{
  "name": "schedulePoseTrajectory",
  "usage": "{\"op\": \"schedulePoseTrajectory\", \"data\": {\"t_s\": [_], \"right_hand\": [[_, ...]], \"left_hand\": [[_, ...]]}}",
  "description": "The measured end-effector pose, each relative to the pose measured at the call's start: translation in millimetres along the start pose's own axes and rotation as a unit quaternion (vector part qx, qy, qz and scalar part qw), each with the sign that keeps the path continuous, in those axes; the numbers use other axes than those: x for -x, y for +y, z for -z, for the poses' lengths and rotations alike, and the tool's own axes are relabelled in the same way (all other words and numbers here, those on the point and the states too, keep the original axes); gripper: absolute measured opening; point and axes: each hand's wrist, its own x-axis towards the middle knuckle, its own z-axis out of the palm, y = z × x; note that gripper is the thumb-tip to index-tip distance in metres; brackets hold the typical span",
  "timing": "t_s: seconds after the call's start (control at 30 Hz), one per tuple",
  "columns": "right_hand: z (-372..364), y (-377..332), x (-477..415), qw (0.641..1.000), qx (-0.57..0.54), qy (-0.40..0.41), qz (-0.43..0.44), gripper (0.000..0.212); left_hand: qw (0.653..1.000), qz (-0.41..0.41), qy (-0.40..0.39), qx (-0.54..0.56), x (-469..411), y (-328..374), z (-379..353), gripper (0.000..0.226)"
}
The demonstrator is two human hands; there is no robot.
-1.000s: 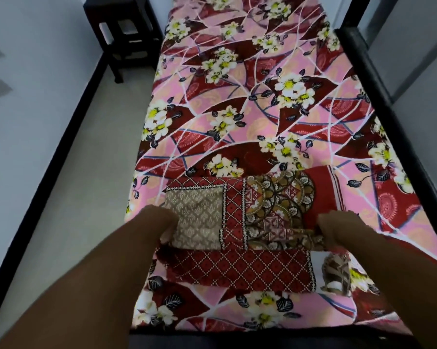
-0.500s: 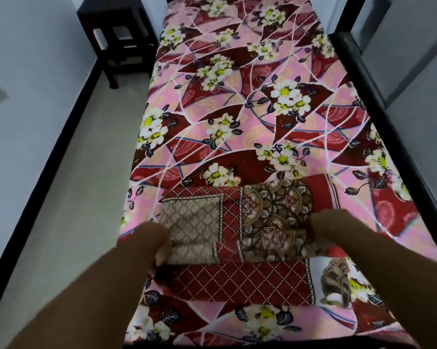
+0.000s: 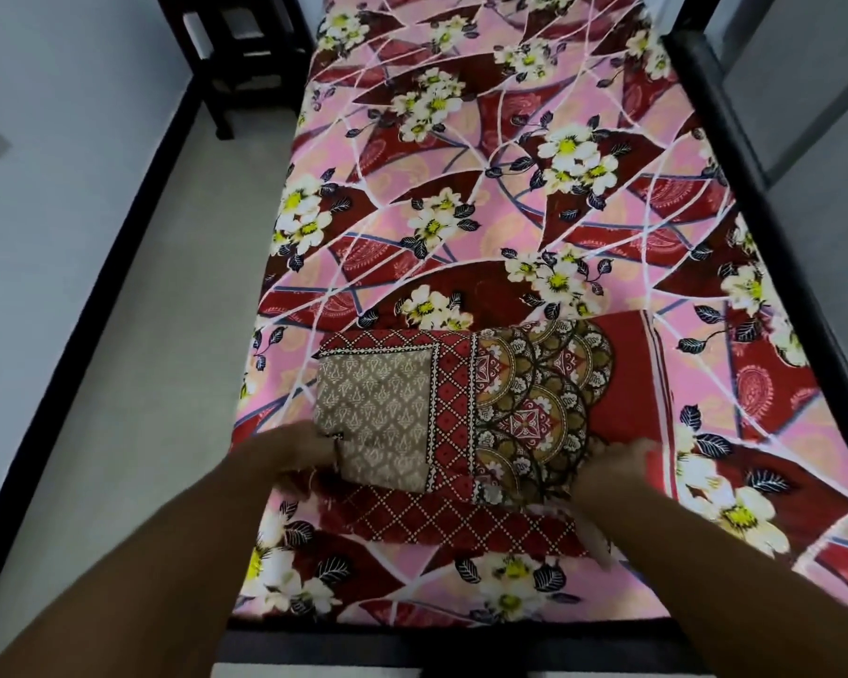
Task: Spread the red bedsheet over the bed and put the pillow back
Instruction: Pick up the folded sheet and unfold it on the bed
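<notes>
A folded red bedsheet with a beige panel, diamond borders and scalloped medallions lies on the near end of the bed, which wears a pink and maroon floral cover. My left hand grips the fold's near left edge. At the near right edge my right hand holds the fold, fingers blurred. A lower layer of red diamond cloth shows beneath the fold, toward me. No pillow is in view.
A black bed frame rail runs along the right side and another crosses the near end. A dark wooden stool stands on the pale floor at the far left. A black skirting line follows the left wall.
Both hands have drawn toward me along the folded sheet, and its upper fold now lies slightly skewed. The camera has moved closer over the bed.
</notes>
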Motion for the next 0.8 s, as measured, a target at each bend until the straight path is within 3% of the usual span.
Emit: {"op": "schedulePoseTrajectory", "data": {"t_s": [0.07, 0.13, 0.2, 0.3, 0.37, 0.4, 0.53, 0.6, 0.73, 0.8], "right_hand": [[7, -16, 9, 0.993, -0.064, 0.071, 0.069, 0.122], [9, -34, 16, 0.953, -0.186, 0.18, 0.158, 0.134], [5, -54, 22, 0.909, -0.254, 0.259, 0.205, 0.13], [-10, -70, 22, 0.891, -0.267, 0.315, 0.19, 0.097], [-23, -68, 18, 0.893, -0.269, 0.331, 0.141, 0.081], [-30, -65, 15, 0.895, -0.274, 0.331, 0.119, 0.084], [-56, -68, 7, 0.885, -0.287, 0.358, 0.081, 0.129], [-66, -75, 3, 0.876, -0.287, 0.381, 0.077, 0.133], [-71, -78, -4, 0.886, -0.282, 0.363, 0.063, 0.121], [-66, -68, 2, 0.902, -0.261, 0.338, 0.062, 0.094]], "left_hand": [[0.997, -0.053, 0.039, 0.029, 7, 9, 17, 0.018], [0.987, -0.113, 0.09, 0.068, 16, 23, 27, 0.023], [0.973, -0.144, 0.119, 0.133, 20, 35, 30, 0.011], [0.971, -0.142, 0.121, 0.152, 19, 41, 28, 0.01], [0.97, -0.144, 0.117, 0.156, 22, 43, 27, 0.016], [0.97, -0.14, 0.114, 0.162, 26, 45, 25, 0.018], [0.962, -0.08, 0.058, 0.256, 35, 52, 18, 0.023], [0.951, -0.07, 0.048, 0.299, 28, 53, 18, 0.02], [0.935, -0.067, 0.049, 0.345, 12, 46, 28, 0.016], [0.947, -0.062, 0.056, 0.311, 7, 43, 30, 0.01]]}}
